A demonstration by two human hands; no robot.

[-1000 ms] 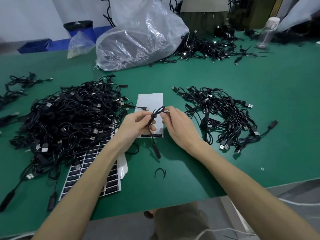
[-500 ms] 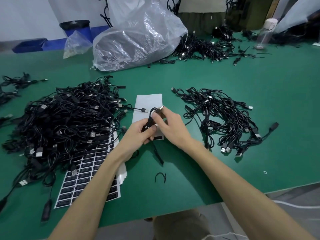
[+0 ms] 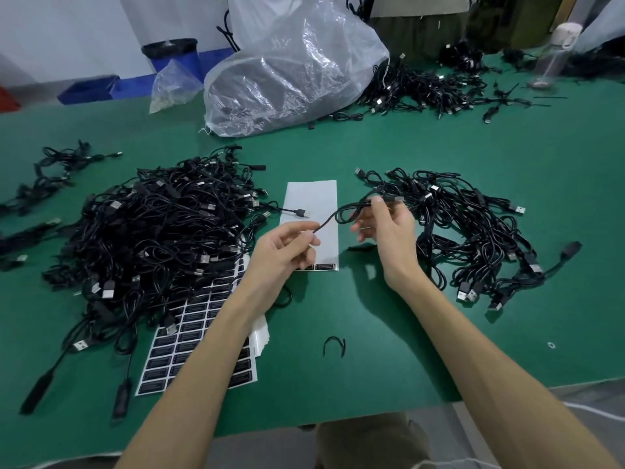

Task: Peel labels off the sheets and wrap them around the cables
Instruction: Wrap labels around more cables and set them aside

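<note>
1. Seen from above, a person's two bare forearms reach over a green counter.
2. The left hand has its fingers curled and pinches one end of a thin black cable at the fingertips.
3. The right hand pinches the same cable near its plug between thumb and forefinger, with the other fingers loosely spread.
4. The cable hangs in loops between the hands, lifted above a white label sheet that is almost bare, with two black labels left on its near edge.
5. A full sheet of black labels lies under the left forearm.
6. A large pile of cables sits to the left and a smaller pile to the right.
</note>
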